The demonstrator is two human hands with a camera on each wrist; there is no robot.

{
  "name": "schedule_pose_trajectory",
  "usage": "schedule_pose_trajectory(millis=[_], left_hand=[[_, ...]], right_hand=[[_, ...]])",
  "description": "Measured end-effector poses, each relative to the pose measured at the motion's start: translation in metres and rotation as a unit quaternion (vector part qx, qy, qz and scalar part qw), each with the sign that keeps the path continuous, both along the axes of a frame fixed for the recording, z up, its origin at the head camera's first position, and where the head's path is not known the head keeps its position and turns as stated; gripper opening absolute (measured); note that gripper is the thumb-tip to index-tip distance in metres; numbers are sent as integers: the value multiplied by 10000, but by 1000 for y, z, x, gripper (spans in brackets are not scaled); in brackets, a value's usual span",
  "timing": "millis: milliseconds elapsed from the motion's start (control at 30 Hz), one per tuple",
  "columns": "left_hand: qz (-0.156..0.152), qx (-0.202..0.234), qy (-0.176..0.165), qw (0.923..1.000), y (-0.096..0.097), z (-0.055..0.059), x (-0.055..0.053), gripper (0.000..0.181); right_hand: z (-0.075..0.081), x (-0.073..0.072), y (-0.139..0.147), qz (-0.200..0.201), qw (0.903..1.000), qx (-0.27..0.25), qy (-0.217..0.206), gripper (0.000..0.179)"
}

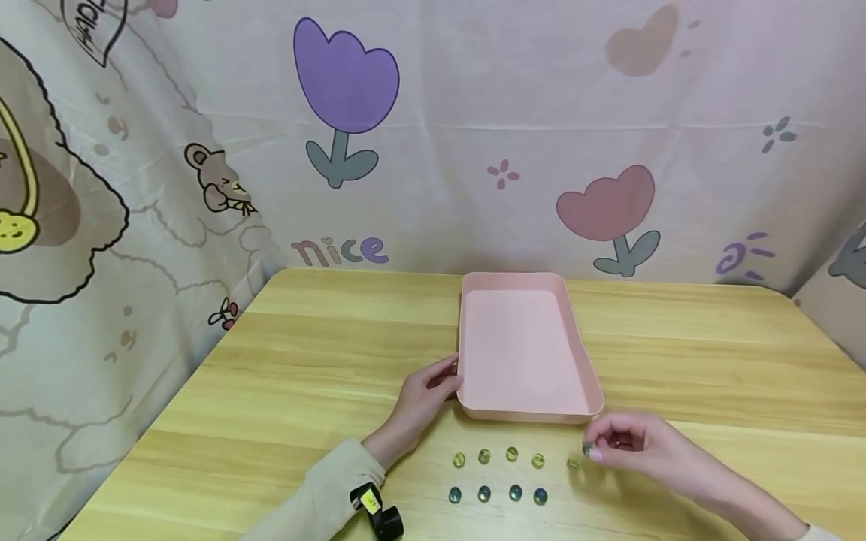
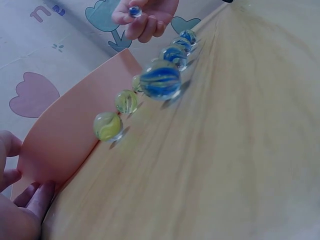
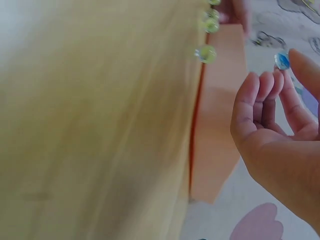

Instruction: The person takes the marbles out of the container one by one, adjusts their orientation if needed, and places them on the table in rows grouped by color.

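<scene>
In the head view my right hand [image 1: 639,448] pinches a small blue glass marble [image 3: 282,61] between thumb and index finger, off the front right corner of the pink tray [image 1: 528,415]. The other fingers curl in toward the palm. My left hand [image 1: 421,402] holds the tray's left side near its front corner, thumb and fingers at the wall. In front of the tray, a row of yellow-green marbles [image 1: 512,454] lies on the table. A row of blue marbles [image 1: 516,493] runs parallel, closer to me. The rightmost yellow-green marble [image 1: 573,463] sits right beside the right fingertips.
The wooden table [image 1: 325,338] extends around the tray on both sides. Behind it hangs a patterned cloth [image 1: 446,150] with flowers, which also covers the left side. A black wrist camera [image 1: 379,512] is strapped on the left sleeve.
</scene>
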State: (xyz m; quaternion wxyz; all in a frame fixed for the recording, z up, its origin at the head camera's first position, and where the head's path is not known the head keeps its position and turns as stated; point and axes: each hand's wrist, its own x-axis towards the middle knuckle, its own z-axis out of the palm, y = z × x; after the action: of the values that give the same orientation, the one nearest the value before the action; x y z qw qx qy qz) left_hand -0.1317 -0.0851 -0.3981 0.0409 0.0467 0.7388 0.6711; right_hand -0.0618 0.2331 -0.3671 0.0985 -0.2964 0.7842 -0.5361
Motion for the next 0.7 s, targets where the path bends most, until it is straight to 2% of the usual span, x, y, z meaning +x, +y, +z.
schedule_pose_trajectory(millis=[133,500,700], left_hand=[[23,-7,-35,10000,-1,-1,2,45],[-75,121,-86,9999,-1,-1,3,44],[-100,177,-59,9998,-1,0,1,44]], right_hand=[[-4,2,1,103,9999,23,-29,15],[-15,14,0,-58,9991,108,-410,10],[-20,16,-2,137,9997,145,-161,12]])
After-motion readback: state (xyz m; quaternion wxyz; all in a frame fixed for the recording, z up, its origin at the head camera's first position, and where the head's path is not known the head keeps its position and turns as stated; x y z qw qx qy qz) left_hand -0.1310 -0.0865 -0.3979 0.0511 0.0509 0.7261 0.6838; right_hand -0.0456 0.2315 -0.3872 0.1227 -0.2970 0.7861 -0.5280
